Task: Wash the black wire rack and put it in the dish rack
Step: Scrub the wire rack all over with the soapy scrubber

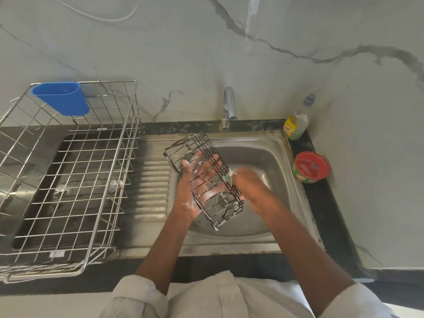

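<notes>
Black wire, streaked with white suds, makes up the black wire rack, which is seen from the head camera held in the air over the basin of the steel sink, clear of the sink floor. Its long axis is run on a slant, from the far-left corner near the faucet down to the near-right corner by the drain. The left hand is spread flat and wide beneath and behind the wires, fingers splayed and foamy, so that the rack is propped on the open palm rather than clenched. The right hand is closed round a small green sponge, which is pressed against the rack's right long side, about midway along it. No water is seen running from the faucet.

The step in hand is judged to be soaping, with rinsing not yet done. The dish rack stands well apart on the left, past the ribbed drainboard, with a blue cup hung on its far rim. Since the dish rack lies on the left hand's side, and the wire rack is already borne by that hand, the carry leftward is judged best made by the left hand, a firmer grip being needed first. A soap bottle and a red-lidded tub stand on the right counter, apart from the work.
</notes>
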Demonstrator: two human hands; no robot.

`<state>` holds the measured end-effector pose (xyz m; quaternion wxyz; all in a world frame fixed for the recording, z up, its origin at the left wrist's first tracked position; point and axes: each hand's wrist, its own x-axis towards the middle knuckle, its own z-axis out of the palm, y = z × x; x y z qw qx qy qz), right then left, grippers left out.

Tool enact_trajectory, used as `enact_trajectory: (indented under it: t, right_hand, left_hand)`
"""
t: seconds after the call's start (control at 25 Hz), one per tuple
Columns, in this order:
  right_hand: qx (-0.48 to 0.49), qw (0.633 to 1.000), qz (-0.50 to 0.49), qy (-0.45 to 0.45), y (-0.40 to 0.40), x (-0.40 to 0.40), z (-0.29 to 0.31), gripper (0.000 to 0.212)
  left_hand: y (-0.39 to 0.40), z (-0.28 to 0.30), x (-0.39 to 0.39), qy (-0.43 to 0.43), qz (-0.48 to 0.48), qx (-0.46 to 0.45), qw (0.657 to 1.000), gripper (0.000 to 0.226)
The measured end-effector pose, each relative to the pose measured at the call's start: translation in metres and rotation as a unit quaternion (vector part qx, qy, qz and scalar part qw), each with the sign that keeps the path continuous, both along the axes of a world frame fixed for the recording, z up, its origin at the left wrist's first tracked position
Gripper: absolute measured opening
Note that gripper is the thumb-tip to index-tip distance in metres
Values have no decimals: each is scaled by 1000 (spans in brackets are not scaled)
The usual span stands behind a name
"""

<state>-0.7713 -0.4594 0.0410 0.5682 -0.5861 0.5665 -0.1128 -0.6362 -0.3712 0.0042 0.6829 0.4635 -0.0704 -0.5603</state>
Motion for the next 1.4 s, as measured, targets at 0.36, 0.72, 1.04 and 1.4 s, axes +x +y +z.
enact_trajectory:
  t: [0.36,0.72,1.04,1.4]
  right_hand:
    - [-130,989,-76,4,-3,-25,-24,7]
    - [-203,977,69,15,-17,-52,-35,15]
    - [-351,927,-18,129,-14,-48,-42,30]
    - [-489,867,96,4,19,-15,-35,44]
  left_hand:
    - [16,-3,34,-170,20,46,984,103]
    - [-11,34,43,-344,-32,160,925,26]
    - [-21,11,21,-71,30,212,974,18]
    - [-28,-1,17,-35,55,201,977,26]
